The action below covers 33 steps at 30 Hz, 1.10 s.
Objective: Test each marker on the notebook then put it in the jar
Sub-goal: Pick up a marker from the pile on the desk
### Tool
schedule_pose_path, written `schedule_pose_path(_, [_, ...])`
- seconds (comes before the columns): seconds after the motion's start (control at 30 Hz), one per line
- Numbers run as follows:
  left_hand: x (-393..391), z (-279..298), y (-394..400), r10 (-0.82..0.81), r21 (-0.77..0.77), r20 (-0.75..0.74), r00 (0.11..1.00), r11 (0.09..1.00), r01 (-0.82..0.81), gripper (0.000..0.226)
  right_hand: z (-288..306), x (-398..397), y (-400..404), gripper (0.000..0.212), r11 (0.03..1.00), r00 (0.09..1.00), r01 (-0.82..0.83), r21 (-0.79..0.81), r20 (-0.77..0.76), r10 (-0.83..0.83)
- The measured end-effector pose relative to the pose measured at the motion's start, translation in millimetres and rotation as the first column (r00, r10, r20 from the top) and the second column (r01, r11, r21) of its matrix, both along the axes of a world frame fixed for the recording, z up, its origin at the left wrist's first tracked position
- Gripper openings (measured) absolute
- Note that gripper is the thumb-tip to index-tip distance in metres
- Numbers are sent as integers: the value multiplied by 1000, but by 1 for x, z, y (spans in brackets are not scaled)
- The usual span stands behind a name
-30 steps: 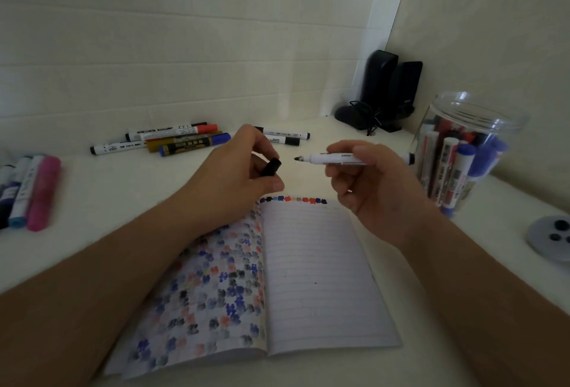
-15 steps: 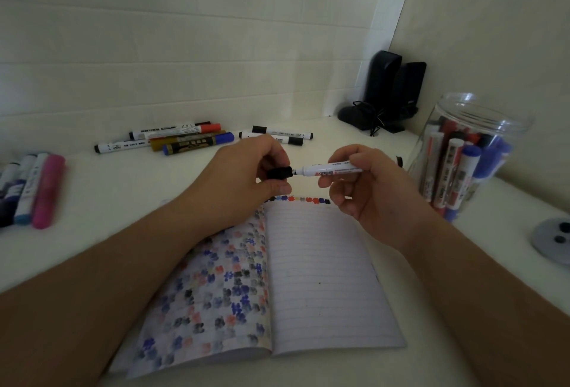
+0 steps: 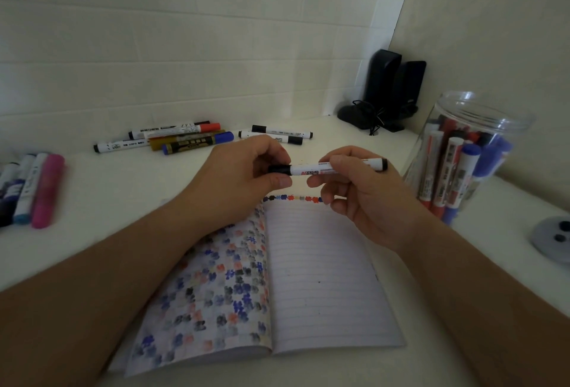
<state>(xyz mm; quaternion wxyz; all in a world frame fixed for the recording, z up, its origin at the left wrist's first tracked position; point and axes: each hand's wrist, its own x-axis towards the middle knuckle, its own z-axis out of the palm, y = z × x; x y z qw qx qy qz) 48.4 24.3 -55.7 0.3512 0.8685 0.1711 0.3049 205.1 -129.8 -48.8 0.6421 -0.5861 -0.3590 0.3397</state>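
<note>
White-barrelled and black-capped, the marker (image 3: 320,168) was held level above the top edge of the open notebook (image 3: 320,278), its red label print too blurred to read. The left hand (image 3: 243,176) had its grip closed on the black cap (image 3: 279,169), pinched between thumb and curled fingers at the marker's left end, while the right hand (image 3: 357,189) gripped the barrel with thumb and forefinger, the other fingers loosely bent below. Both forearms reached in from the near edge over the white counter (image 3: 123,189). Rows of blue, red and black test blots covered the notebook's left page and ran along the top of the lined right page. The clear jar (image 3: 481,127) stood to the right, near the right hand, holding red, blue and black markers. More loose markers (image 3: 172,139) lay by the wall, their lettering illegible.
</note>
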Motion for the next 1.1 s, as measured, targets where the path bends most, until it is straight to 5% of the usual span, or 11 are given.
schedule_pose_path(0.53, [4,0,-5,38,-8,149,988,999,-37,41,-5,-6,4,18,994,967,37,102,-255,-10])
schedule_pose_path(0.63, [4,-2,-6,21,-54,164,986,998,-12,41,1,-5,1,18,997,989,43,71,-146,-32])
schedule_pose_path(0.7, [5,-4,-5,-7,-18,162,987,1000,10,39,7,-5,-5,20,993,988,105,49,109,-109])
schedule_pose_path(0.77, [5,-7,-5,-65,47,102,993,997,61,40,18,-9,-10,21,980,885,192,54,421,-197])
schedule_pose_path(0.83, [6,-13,-5,-140,100,-3,990,985,140,51,35,-14,-16,15,966,788,235,104,562,-252])
schedule_pose_path(0.97, [7,-17,-5,-170,121,-48,984,977,175,56,91,-15,-43,4,892,627,294,342,636,-451])
schedule_pose_path(1.1, [4,-16,-6,-172,131,-78,982,975,181,45,149,6,-85,32,772,358,348,532,686,-634])
